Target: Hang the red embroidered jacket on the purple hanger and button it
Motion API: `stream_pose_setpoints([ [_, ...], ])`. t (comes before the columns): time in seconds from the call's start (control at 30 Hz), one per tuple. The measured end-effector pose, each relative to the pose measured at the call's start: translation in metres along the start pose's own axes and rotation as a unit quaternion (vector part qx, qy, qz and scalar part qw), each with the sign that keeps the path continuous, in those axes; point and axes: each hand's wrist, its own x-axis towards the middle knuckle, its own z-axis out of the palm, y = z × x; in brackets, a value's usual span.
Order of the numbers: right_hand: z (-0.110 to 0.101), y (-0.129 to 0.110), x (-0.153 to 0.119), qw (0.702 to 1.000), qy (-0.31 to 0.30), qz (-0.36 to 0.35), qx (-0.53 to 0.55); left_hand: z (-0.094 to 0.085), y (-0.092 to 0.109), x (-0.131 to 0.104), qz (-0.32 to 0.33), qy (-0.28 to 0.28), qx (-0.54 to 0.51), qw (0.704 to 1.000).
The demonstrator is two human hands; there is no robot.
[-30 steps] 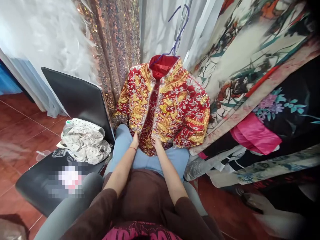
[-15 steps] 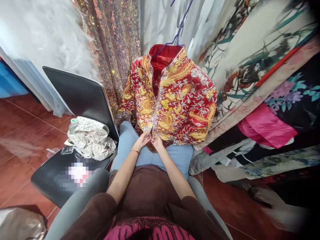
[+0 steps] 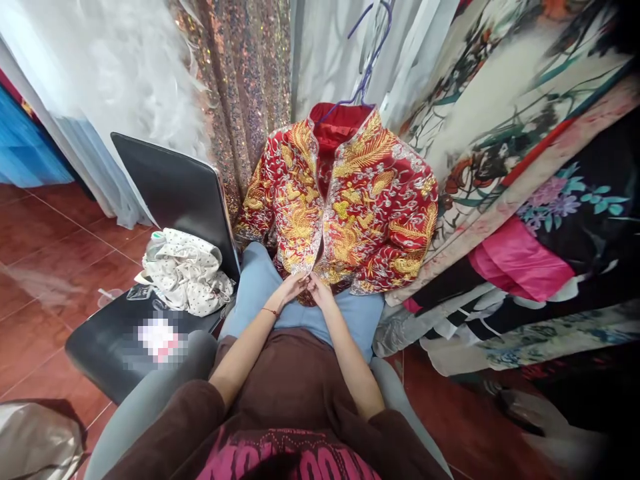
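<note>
A red jacket (image 3: 350,213) with gold and silver embroidery hangs on a purple wire hanger (image 3: 364,83), its lower part over my lap. Its front is parted below the stand collar and comes together near the hem. My left hand (image 3: 292,287) pinches the hem at the bottom of the front opening, fingers closed. Right beside it my right hand (image 3: 319,291) pinches the other front edge at the same spot, the fingertips of both hands nearly touching. Whether a small fastener lies between the fingers is too small to tell.
To the left stands a black chair (image 3: 170,180) with a crumpled white dotted cloth (image 3: 187,273) on its seat. A sequined curtain (image 3: 245,80) hangs behind. Patterned garments (image 3: 500,153) crowd the right side. A pale bag (image 3: 37,440) sits on the tiled floor at lower left.
The view has shifted a little, so the jacket and hanger appear slightly lower and farther right. Both hands stay together at the hem, with the jacket's front opening drawn slightly differently.
</note>
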Motion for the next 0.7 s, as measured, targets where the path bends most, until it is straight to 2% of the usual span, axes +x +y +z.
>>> stream_pose_setpoints([
  [0.13, 0.007, 0.001, 0.0, 1.0, 0.01, 0.019, 0.022, 0.004, -0.001, 0.006, 0.022, 0.021, -0.016, 0.999],
  [0.3, 0.015, 0.003, -0.005, 0.998, 0.021, 0.034, 0.042, 0.002, 0.001, -0.001, 0.045, 0.028, -0.017, 0.998],
  [0.7, 0.025, 0.012, -0.007, 0.997, 0.066, -0.006, 0.045, 0.01, 0.005, -0.007, 0.087, 0.029, 0.01, 0.996],
])
